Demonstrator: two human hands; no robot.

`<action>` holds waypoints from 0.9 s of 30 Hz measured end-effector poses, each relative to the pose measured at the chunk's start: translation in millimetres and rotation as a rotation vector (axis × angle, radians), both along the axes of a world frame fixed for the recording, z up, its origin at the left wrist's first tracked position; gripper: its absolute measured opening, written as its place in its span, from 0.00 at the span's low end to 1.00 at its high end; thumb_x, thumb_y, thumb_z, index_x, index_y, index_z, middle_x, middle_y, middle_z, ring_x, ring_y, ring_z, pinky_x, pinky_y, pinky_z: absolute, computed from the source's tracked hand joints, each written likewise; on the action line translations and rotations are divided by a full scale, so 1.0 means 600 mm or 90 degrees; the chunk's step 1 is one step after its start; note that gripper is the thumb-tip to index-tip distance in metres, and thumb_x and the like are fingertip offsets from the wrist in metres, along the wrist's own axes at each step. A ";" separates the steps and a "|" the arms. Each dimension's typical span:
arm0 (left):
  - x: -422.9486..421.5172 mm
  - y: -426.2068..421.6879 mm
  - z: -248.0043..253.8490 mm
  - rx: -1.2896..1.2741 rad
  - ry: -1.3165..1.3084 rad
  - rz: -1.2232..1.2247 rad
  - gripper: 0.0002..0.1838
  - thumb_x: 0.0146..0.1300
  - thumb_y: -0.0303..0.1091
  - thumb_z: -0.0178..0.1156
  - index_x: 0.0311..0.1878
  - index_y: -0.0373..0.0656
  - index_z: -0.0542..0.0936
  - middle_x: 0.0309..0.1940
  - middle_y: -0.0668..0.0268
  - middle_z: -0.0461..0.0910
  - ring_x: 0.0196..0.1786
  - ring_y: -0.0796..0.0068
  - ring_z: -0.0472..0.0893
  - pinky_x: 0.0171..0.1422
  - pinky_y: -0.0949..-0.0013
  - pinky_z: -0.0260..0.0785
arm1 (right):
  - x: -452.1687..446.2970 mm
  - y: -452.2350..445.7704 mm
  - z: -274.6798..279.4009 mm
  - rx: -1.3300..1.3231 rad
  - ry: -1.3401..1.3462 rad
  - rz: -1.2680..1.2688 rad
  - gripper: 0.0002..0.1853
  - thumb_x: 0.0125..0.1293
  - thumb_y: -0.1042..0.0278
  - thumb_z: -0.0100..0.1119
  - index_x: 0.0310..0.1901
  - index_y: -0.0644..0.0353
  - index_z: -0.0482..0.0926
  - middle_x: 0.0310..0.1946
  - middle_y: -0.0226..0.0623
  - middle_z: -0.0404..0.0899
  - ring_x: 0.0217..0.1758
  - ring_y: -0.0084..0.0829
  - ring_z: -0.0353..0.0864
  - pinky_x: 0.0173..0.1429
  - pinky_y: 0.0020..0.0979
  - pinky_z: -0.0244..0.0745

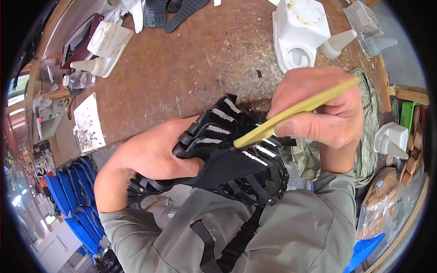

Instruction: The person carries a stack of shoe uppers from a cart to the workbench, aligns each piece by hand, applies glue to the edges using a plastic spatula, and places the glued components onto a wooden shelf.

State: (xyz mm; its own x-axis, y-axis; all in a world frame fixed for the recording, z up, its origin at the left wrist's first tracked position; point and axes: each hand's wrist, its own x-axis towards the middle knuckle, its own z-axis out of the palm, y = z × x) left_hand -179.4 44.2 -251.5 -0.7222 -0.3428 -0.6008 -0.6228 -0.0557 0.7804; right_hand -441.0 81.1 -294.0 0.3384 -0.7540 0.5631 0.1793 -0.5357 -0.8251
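Note:
My left hand (152,152) is closed around the left side of a black strappy shoe upper (227,170), the thumb pressed on its dark underside. The upper is held bottom up above my lap, near the table edge. White strips show along its folded strap ends. In my right hand (323,107) is a slim yellow brush (296,109), pinched between thumb and fingers and slanting down to the left. Its lower tip meets the middle of the upper, between the two rows of white-marked straps; the bristles cannot be made out against the black.
The brown worktable (173,73) spreads ahead. A white pot (302,22) stands at the back right, another white container (107,41) at the left beside a clear bottle (79,80). Dark soles (186,13) lie at the far edge. Blue stacked pieces (75,191) are at lower left.

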 end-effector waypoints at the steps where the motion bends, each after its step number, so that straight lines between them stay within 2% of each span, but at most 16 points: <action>1: 0.003 0.002 0.002 0.004 0.002 0.003 0.26 0.49 0.25 0.61 0.55 0.33 0.72 0.40 0.59 0.81 0.43 0.75 0.77 0.50 0.70 0.70 | -0.001 -0.002 0.005 -0.045 0.015 0.029 0.08 0.55 0.71 0.68 0.33 0.67 0.84 0.22 0.39 0.81 0.19 0.26 0.76 0.22 0.25 0.68; 7: 0.019 0.022 0.014 0.015 -0.040 0.100 0.29 0.41 0.23 0.66 0.53 0.36 0.76 0.42 0.63 0.82 0.44 0.75 0.78 0.52 0.71 0.70 | -0.064 0.010 0.036 -0.232 0.084 0.258 0.10 0.63 0.67 0.62 0.33 0.66 0.84 0.27 0.40 0.81 0.19 0.24 0.76 0.17 0.20 0.65; 8: 0.021 0.025 0.017 0.016 -0.049 0.110 0.30 0.40 0.22 0.65 0.53 0.35 0.76 0.42 0.63 0.82 0.44 0.75 0.78 0.52 0.71 0.70 | -0.064 0.012 0.029 -0.226 0.057 0.254 0.10 0.64 0.67 0.62 0.33 0.66 0.84 0.26 0.40 0.81 0.19 0.23 0.77 0.17 0.20 0.66; 10: 0.029 0.029 0.012 -0.040 0.043 0.049 0.28 0.44 0.22 0.63 0.54 0.34 0.74 0.42 0.62 0.81 0.43 0.78 0.76 0.50 0.71 0.69 | -0.058 0.013 0.019 -0.214 0.002 0.246 0.10 0.65 0.67 0.61 0.34 0.66 0.84 0.26 0.41 0.80 0.20 0.23 0.77 0.18 0.21 0.67; 11: 0.031 0.032 0.009 -0.067 0.091 0.014 0.27 0.47 0.22 0.62 0.55 0.34 0.73 0.42 0.61 0.80 0.42 0.79 0.75 0.49 0.72 0.69 | -0.035 0.017 0.005 -0.221 -0.009 0.152 0.10 0.64 0.66 0.62 0.34 0.66 0.84 0.26 0.40 0.80 0.20 0.22 0.77 0.18 0.21 0.67; 14: 0.038 0.045 0.012 -0.027 0.114 0.062 0.29 0.45 0.21 0.62 0.57 0.34 0.73 0.42 0.63 0.80 0.42 0.79 0.75 0.48 0.72 0.69 | -0.042 0.035 0.016 -0.200 0.051 0.067 0.14 0.62 0.60 0.65 0.33 0.65 0.84 0.25 0.39 0.80 0.19 0.22 0.76 0.19 0.21 0.67; 18: 0.053 0.048 0.019 -0.060 0.115 0.035 0.31 0.43 0.20 0.63 0.57 0.35 0.74 0.42 0.64 0.80 0.42 0.80 0.75 0.48 0.74 0.69 | -0.092 0.045 0.042 -0.174 0.057 0.182 0.13 0.57 0.60 0.69 0.30 0.64 0.84 0.25 0.39 0.81 0.17 0.23 0.75 0.18 0.21 0.67; 20: 0.051 0.052 0.025 -0.043 0.097 0.049 0.31 0.43 0.20 0.63 0.57 0.36 0.74 0.42 0.64 0.80 0.43 0.80 0.76 0.48 0.74 0.69 | -0.071 0.066 0.050 -0.031 -0.044 0.092 0.09 0.52 0.66 0.69 0.29 0.64 0.84 0.24 0.39 0.82 0.17 0.24 0.76 0.18 0.23 0.68; 22: 0.042 0.058 0.028 -0.029 0.105 0.076 0.31 0.42 0.20 0.63 0.57 0.36 0.75 0.42 0.63 0.80 0.43 0.79 0.76 0.49 0.73 0.69 | -0.038 0.068 0.055 0.026 0.023 0.008 0.08 0.52 0.71 0.68 0.31 0.66 0.84 0.23 0.40 0.82 0.19 0.26 0.78 0.20 0.24 0.69; 23: 0.041 0.056 0.033 -0.087 0.109 0.028 0.32 0.43 0.21 0.64 0.57 0.36 0.74 0.44 0.63 0.80 0.47 0.77 0.77 0.53 0.72 0.69 | -0.024 0.063 0.053 0.052 0.090 -0.017 0.07 0.51 0.73 0.67 0.31 0.67 0.84 0.23 0.41 0.82 0.20 0.27 0.79 0.21 0.24 0.70; 24: 0.033 0.046 0.039 -0.064 0.065 -0.050 0.33 0.42 0.22 0.64 0.58 0.34 0.73 0.46 0.61 0.79 0.50 0.73 0.76 0.57 0.70 0.68 | -0.014 0.055 0.053 0.054 0.120 -0.029 0.07 0.51 0.76 0.66 0.32 0.68 0.84 0.23 0.42 0.82 0.20 0.27 0.79 0.22 0.25 0.70; 26: 0.034 0.043 0.018 0.022 0.189 -0.038 0.33 0.42 0.22 0.64 0.58 0.32 0.73 0.47 0.59 0.79 0.52 0.71 0.76 0.58 0.68 0.67 | -0.001 0.034 0.053 -0.007 0.086 -0.045 0.07 0.53 0.77 0.65 0.34 0.70 0.83 0.24 0.42 0.82 0.22 0.28 0.80 0.24 0.26 0.72; 27: 0.034 0.043 0.024 0.052 0.166 -0.015 0.32 0.41 0.22 0.64 0.57 0.32 0.73 0.47 0.59 0.79 0.52 0.71 0.76 0.59 0.68 0.66 | 0.005 0.024 0.054 -0.057 0.059 -0.044 0.07 0.55 0.76 0.64 0.34 0.70 0.83 0.25 0.43 0.82 0.23 0.28 0.81 0.24 0.26 0.72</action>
State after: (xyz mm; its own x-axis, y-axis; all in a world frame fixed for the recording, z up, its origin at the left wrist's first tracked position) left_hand -159.0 70.2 -236.8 -0.8634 -0.2828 -0.4179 -0.4027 -0.1128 0.9084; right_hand -438.1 95.4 -261.7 0.3411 -0.7254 0.5979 0.0655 -0.6161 -0.7849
